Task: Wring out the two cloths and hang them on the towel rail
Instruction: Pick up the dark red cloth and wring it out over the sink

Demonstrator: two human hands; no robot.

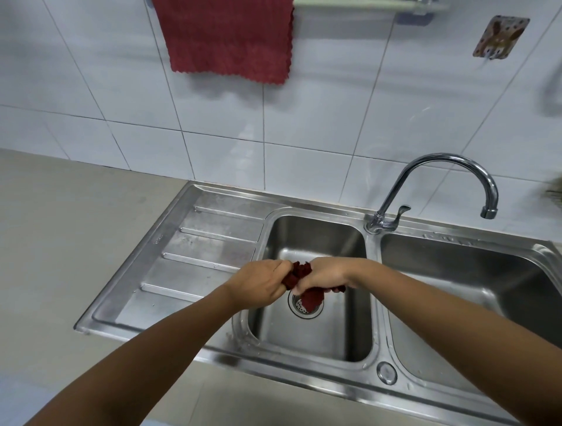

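Observation:
A dark red cloth [304,275] is bunched and twisted between my two hands over the left basin of the steel sink [316,234]. My left hand [261,281] grips one end, my right hand [324,273] grips the other, and a tail of the cloth hangs down over the drain strainer [299,307]. A second red cloth [231,36] hangs spread flat over the towel rail [359,3] at the top of the tiled wall, covering the rail's left part.
A curved chrome tap [441,185] stands behind the divider, its spout over the right basin [474,273]. The ribbed drainboard [188,261] lies left of the basins, with grey counter [60,243] beyond it. A wall hook sticker [500,36] sits at upper right.

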